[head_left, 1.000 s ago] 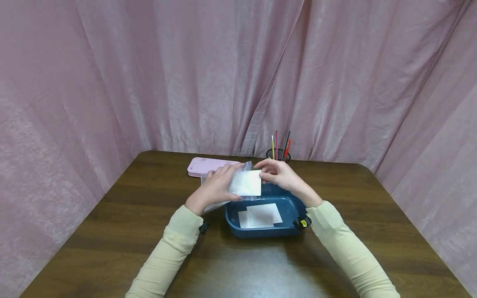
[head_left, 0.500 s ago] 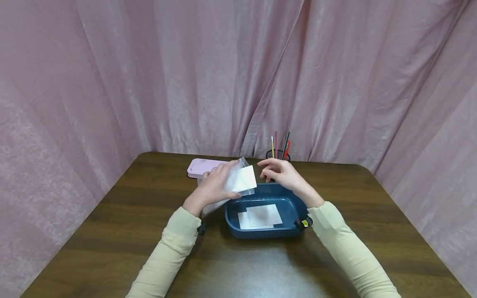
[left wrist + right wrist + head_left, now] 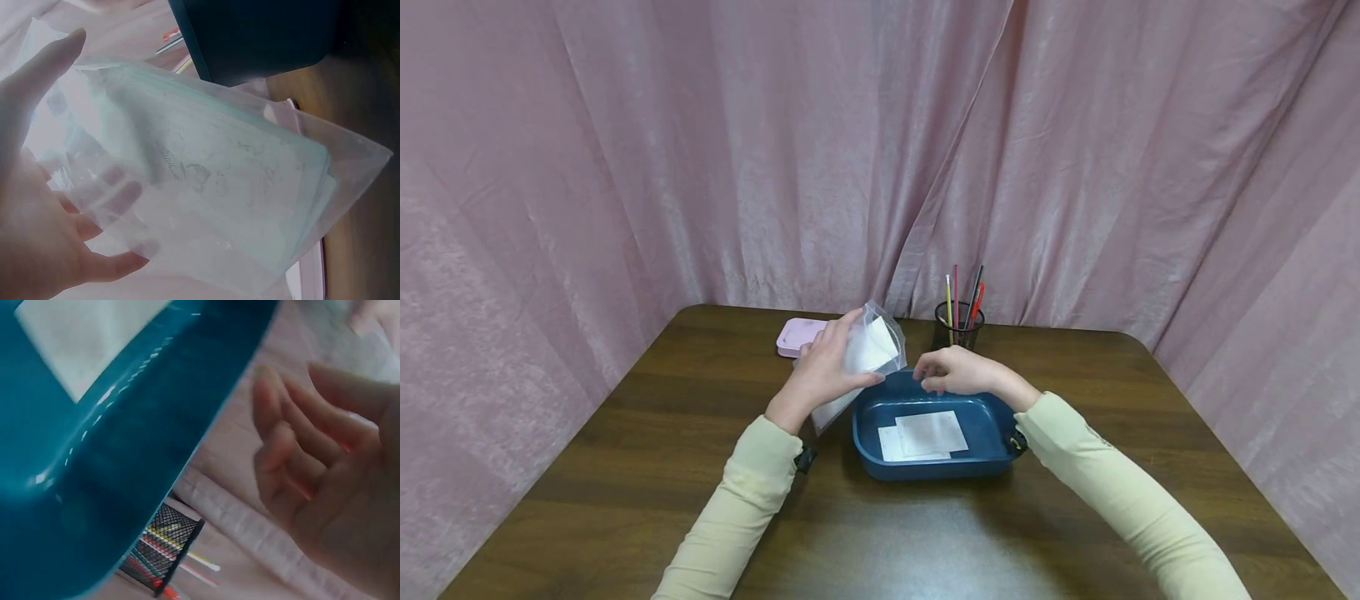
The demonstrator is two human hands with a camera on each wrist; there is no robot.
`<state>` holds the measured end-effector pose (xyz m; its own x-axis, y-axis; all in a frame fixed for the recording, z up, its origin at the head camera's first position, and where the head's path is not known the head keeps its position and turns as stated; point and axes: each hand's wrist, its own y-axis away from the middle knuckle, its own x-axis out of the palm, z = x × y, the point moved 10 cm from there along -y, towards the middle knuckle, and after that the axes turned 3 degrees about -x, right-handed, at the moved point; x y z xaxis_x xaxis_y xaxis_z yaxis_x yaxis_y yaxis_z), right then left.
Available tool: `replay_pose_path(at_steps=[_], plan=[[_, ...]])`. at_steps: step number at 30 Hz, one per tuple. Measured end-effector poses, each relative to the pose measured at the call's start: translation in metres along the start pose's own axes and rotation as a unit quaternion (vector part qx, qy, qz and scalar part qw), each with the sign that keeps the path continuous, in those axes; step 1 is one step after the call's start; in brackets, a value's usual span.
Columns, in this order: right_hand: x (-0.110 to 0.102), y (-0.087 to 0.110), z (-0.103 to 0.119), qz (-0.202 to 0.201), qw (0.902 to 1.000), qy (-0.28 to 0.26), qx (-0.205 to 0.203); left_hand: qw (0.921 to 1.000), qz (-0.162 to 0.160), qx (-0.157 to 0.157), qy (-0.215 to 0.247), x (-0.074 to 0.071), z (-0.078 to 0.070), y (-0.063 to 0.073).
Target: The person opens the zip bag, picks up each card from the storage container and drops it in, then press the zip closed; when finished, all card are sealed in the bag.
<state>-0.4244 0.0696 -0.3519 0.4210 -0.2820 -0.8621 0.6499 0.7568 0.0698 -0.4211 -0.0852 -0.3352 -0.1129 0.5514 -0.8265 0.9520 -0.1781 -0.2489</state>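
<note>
My left hand grips a clear plastic bag by its side, thumb across one face and fingers behind. Inside the bag lies a stack of white cards, the top one bearing faint line drawings and writing. The bag tilts, its mouth toward the upper right in the head view. Over the back of a blue basin hovers my right hand, fingers loosely curled with nothing between them. Overlapping white cards lie flat on the basin's floor.
Behind the left hand a pink case lies on the brown wooden table. A black mesh pen holder with several pencils and pens stands behind the basin. Pink curtains hang around the table.
My left hand has tipped the bag further, and the cards sit deeper in it. The right hand has come away from the cards and dropped lower over the basin.
</note>
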Motion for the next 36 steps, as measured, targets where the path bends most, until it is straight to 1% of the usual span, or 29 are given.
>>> replay_pose_path(at_steps=[2, 4, 7, 11, 14, 17, 19, 21, 24, 30, 33, 36], plan=[[0.012, -0.002, 0.002, 0.041, 0.9984, 0.040, 0.006, 1.0000, -0.002, 0.003, 0.001, -0.001, 0.000, 0.000], [0.023, -0.004, 0.001, 0.072, 0.9941, 0.078, 0.021, 1.0000, -0.001, 0.004, 0.003, -0.001, -0.001, 0.001], [0.038, -0.009, -0.003, 0.106, 0.9872, 0.110, 0.046, 1.0000, 0.003, 0.003, 0.005, 0.000, 0.000, 0.001], [0.056, -0.019, -0.005, 0.145, 0.9789, 0.133, 0.057, 0.9999, 0.011, 0.001, 0.007, 0.001, 0.001, 0.001], [0.069, -0.024, -0.009, 0.176, 0.9704, 0.148, 0.074, 0.9997, 0.019, 0.015, 0.001, 0.002, -0.001, 0.002], [0.079, -0.025, -0.013, 0.202, 0.9619, 0.159, 0.092, 0.9986, 0.031, 0.039, -0.015, 0.004, -0.005, 0.003], [0.082, -0.026, -0.016, 0.213, 0.9585, 0.161, 0.101, 0.9974, 0.042, 0.053, -0.025, 0.006, -0.007, 0.004], [0.084, -0.027, -0.017, 0.215, 0.9575, 0.160, 0.106, 0.9963, 0.051, 0.060, -0.033, 0.008, -0.008, 0.005], [0.083, -0.027, -0.018, 0.210, 0.9582, 0.160, 0.110, 0.9956, 0.062, 0.061, -0.035, 0.010, -0.008, 0.006], [0.082, -0.027, -0.017, 0.200, 0.9629, 0.146, 0.108, 0.9954, 0.066, 0.061, -0.034, 0.009, -0.008, 0.008], [0.080, -0.027, -0.016, 0.199, 0.9621, 0.162, 0.092, 0.9954, 0.067, 0.061, -0.033, 0.009, -0.008, 0.008], [0.073, -0.028, -0.011, 0.184, 0.9652, 0.175, 0.061, 0.9954, 0.065, 0.060, -0.036, 0.009, -0.008, 0.009]])
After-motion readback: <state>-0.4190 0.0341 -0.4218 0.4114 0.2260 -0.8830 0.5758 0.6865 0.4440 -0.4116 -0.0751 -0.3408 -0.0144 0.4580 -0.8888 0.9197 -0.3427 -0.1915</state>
